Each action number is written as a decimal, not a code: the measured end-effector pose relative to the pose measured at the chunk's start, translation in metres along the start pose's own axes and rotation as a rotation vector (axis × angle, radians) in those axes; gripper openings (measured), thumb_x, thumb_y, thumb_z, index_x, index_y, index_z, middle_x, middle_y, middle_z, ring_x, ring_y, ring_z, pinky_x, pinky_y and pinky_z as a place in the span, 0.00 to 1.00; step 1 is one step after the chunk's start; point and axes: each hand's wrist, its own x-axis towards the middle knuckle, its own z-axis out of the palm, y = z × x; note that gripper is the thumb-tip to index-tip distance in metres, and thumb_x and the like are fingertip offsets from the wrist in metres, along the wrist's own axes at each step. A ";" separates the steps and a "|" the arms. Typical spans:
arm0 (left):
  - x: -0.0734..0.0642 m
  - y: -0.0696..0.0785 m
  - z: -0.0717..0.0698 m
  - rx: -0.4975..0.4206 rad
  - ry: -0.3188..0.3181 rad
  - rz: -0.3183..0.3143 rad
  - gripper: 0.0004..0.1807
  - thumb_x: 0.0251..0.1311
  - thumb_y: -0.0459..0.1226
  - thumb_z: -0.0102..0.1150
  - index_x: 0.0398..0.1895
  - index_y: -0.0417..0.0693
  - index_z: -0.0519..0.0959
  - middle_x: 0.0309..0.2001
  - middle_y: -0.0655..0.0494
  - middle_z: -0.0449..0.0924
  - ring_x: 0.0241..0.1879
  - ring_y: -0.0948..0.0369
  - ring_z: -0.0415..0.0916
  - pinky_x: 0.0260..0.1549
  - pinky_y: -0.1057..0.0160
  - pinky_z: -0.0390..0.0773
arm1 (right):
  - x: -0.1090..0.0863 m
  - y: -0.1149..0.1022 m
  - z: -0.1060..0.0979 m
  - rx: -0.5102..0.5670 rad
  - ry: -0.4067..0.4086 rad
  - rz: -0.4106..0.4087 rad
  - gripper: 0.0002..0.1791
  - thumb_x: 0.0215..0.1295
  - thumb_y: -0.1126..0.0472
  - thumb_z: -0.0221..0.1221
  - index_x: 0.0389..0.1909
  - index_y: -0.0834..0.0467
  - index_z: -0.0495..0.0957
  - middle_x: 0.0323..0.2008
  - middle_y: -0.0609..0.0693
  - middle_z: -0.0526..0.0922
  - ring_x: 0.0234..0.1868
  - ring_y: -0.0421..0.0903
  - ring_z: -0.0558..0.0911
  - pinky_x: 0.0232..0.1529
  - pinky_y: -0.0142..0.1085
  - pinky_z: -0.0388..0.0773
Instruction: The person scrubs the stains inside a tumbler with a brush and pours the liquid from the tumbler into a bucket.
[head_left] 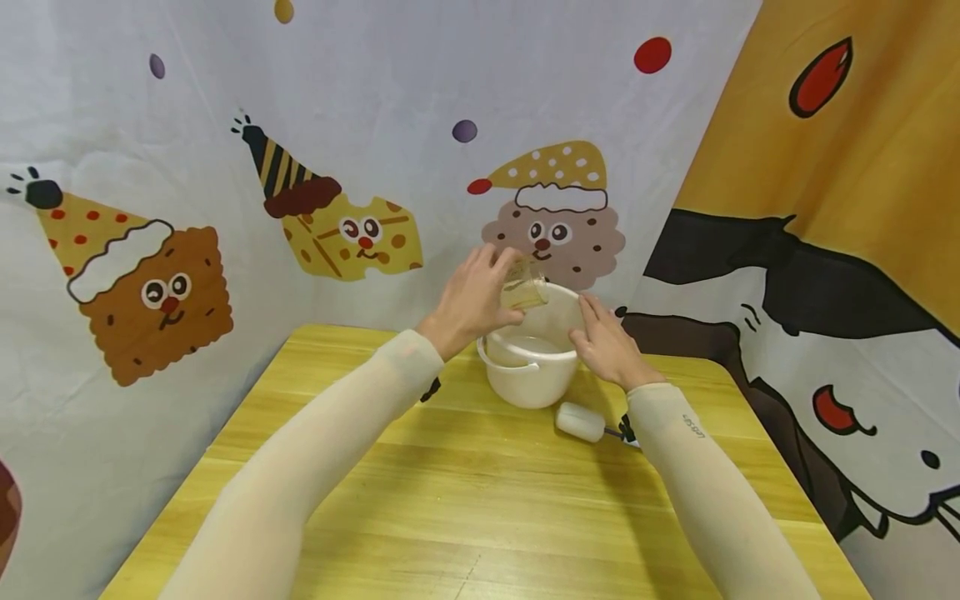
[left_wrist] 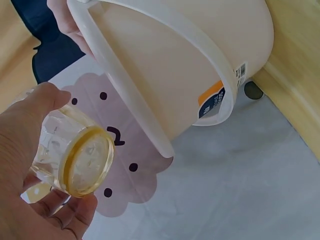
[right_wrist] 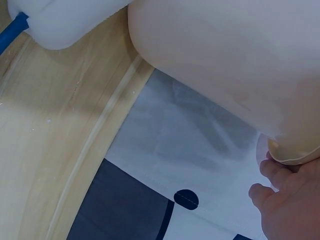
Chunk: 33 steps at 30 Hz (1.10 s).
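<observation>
My left hand (head_left: 471, 293) grips a clear glass cup (head_left: 525, 285), tipped on its side above the near-left rim of a white bucket (head_left: 528, 383). In the left wrist view, thumb and fingers wrap around the glass (left_wrist: 82, 155), its thick yellowish base facing the camera. At the bucket's right rim, my right hand (head_left: 611, 346) holds on, with the thumb apart from the fingers. The bucket stands on the table, its handle (head_left: 510, 367) hanging down at the front left. Whether liquid leaves the glass cannot be told.
A white sponge-like head (head_left: 580, 422) on a blue shaft (right_wrist: 12, 32) lies right in front of the bucket, partly hidden by my right wrist. The wooden table (head_left: 442, 500) ends at a printed cloth backdrop (head_left: 360, 100) close behind the bucket.
</observation>
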 end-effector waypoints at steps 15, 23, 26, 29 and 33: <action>-0.011 -0.005 0.002 -0.118 0.027 -0.093 0.47 0.61 0.56 0.89 0.77 0.53 0.73 0.63 0.47 0.80 0.57 0.50 0.81 0.52 0.51 0.92 | 0.000 0.001 0.000 0.005 -0.001 -0.014 0.43 0.89 0.51 0.43 0.95 0.66 0.47 0.96 0.68 0.49 0.96 0.70 0.52 0.97 0.67 0.47; -0.017 -0.006 0.000 -0.179 0.015 -0.148 0.50 0.61 0.59 0.88 0.78 0.48 0.72 0.71 0.45 0.81 0.62 0.48 0.86 0.60 0.49 0.93 | 0.001 0.001 0.000 -0.005 0.006 -0.026 0.43 0.90 0.50 0.41 0.95 0.68 0.47 0.95 0.70 0.51 0.95 0.71 0.53 0.97 0.66 0.48; -0.019 -0.007 0.000 -0.202 0.020 -0.173 0.50 0.61 0.60 0.88 0.78 0.48 0.72 0.70 0.45 0.82 0.60 0.48 0.87 0.59 0.50 0.93 | 0.001 0.001 0.000 0.001 0.009 -0.026 0.43 0.90 0.51 0.42 0.95 0.68 0.47 0.95 0.70 0.51 0.95 0.72 0.53 0.97 0.67 0.48; -0.023 -0.007 0.000 -0.218 0.030 -0.193 0.51 0.62 0.61 0.87 0.78 0.48 0.72 0.70 0.45 0.82 0.58 0.48 0.87 0.57 0.50 0.94 | 0.001 0.001 0.001 0.003 0.014 -0.029 0.42 0.90 0.51 0.42 0.95 0.69 0.47 0.95 0.70 0.51 0.95 0.72 0.54 0.97 0.66 0.48; -0.028 -0.009 0.000 -0.240 0.044 -0.204 0.52 0.61 0.61 0.87 0.78 0.46 0.71 0.69 0.43 0.83 0.57 0.46 0.89 0.56 0.49 0.95 | 0.000 0.002 0.002 0.002 0.019 -0.029 0.42 0.90 0.52 0.43 0.94 0.69 0.48 0.95 0.70 0.51 0.95 0.72 0.54 0.97 0.66 0.48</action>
